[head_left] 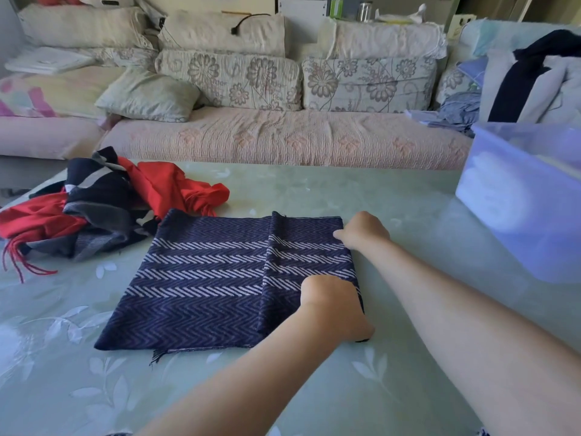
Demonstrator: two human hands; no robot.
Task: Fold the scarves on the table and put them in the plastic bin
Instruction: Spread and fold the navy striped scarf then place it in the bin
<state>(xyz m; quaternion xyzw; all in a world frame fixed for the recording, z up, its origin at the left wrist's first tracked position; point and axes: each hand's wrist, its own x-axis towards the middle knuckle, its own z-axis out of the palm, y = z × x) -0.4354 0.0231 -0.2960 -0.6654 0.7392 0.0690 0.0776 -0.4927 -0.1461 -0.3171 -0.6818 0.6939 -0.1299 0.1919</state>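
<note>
Evidently the fold is midway: the navy chevron scarf [204,278] lies flat, the left hand [330,306] curled round its near right corner and the right hand [364,231] pinching its far right corner. Next, that edge probably needs carrying leftward across the cloth. One plastic bin [518,199] stands right of the right hand. Left of both hands, a heap seems to hold one red scarf [169,184] and one dark striped scarf [100,190].
</note>
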